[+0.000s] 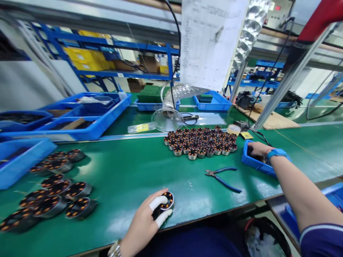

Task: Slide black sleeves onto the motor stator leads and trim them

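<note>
My left hand (146,217), with white finger cots on the thumb and a finger, grips a round motor stator (168,200) near the bench's front edge. Orange copper windings and a dark core show in its metal ring. At the right, my right hand (257,148) reaches into a small blue bin (257,165); its fingertips are hidden inside among dark contents. Between the hands lie blue-handled side cutters (223,177), their handles spread. Behind them stands a tight cluster of many similar stators (200,141). Looser stators (50,203) sit at the left.
Large blue trays (99,125) stand at the left and back. A clear funnel hood (167,119) on a foil duct sits behind the cluster, beside a tape roll (233,130). A paper sheet (209,46) hangs above. Below the bench is a lined waste bin (265,239).
</note>
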Demonstrator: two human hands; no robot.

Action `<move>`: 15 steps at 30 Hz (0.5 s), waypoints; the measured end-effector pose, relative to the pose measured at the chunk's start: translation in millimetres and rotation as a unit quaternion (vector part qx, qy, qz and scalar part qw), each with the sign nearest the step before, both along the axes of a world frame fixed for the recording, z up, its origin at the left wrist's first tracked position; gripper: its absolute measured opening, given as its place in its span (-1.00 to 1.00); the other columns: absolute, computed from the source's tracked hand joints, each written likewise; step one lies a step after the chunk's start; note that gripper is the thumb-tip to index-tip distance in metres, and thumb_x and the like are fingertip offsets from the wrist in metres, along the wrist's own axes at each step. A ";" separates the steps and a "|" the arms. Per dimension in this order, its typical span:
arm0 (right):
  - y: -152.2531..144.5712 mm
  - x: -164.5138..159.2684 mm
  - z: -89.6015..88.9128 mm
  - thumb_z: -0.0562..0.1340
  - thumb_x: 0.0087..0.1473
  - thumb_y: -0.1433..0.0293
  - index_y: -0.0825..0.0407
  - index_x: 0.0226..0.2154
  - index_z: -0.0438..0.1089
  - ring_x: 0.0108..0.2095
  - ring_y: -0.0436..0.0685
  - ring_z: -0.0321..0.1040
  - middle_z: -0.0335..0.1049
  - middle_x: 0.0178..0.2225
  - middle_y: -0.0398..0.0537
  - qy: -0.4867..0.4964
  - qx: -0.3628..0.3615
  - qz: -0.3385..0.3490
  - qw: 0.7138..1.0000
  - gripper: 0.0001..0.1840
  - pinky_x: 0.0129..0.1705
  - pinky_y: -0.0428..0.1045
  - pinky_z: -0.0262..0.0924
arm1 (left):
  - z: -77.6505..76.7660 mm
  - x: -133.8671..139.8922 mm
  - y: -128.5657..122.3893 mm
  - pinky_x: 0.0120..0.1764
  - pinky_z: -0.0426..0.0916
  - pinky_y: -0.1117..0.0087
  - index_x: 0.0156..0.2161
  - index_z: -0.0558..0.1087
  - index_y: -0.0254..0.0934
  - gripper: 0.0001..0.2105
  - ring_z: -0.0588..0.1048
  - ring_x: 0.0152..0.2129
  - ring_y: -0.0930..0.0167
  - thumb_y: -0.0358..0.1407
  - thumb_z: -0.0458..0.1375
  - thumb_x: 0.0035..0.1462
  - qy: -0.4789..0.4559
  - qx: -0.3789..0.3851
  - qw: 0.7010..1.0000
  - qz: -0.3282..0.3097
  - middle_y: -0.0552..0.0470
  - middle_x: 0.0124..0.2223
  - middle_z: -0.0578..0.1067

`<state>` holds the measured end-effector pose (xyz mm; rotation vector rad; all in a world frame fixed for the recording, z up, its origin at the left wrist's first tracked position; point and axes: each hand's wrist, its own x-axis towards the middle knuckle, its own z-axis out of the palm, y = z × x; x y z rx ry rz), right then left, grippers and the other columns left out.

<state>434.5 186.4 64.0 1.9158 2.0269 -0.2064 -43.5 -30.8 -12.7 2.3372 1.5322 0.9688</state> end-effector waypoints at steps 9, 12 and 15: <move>17.9 1.7 -4.0 0.11 0.11 0.28 0.08 -0.06 0.23 -0.14 0.09 0.28 0.25 -0.07 0.01 -0.036 -0.054 -0.012 0.998 -0.65 -0.14 0.10 0.24 | 3.1 3.2 -1.9 -0.05 0.35 0.20 -0.25 0.39 -0.20 -0.86 0.40 -0.05 0.29 -0.34 0.14 0.02 -0.019 -0.075 0.997 0.004 -0.10 0.01 0.42; 21.3 5.1 -8.2 0.11 0.11 0.28 0.05 -0.08 0.25 -0.14 0.08 0.27 0.25 -0.07 0.01 -0.026 -0.017 -0.006 0.999 -0.68 -0.14 0.07 0.24 | 2.4 3.3 -1.4 -0.05 0.34 0.20 -0.24 0.38 -0.20 -0.85 0.39 -0.05 0.29 -0.35 0.14 0.02 -0.023 -0.077 0.997 0.007 -0.10 0.01 0.42; 19.0 6.7 -10.3 0.11 0.11 0.28 0.05 -0.09 0.26 -0.13 0.07 0.27 0.25 -0.07 0.01 0.012 0.139 0.033 0.990 -0.69 -0.13 0.06 0.24 | 1.1 3.6 -0.5 -0.05 0.35 0.20 -0.25 0.38 -0.20 -0.86 0.39 -0.05 0.30 -0.35 0.15 0.01 -0.020 -0.071 0.997 0.009 -0.09 0.01 0.42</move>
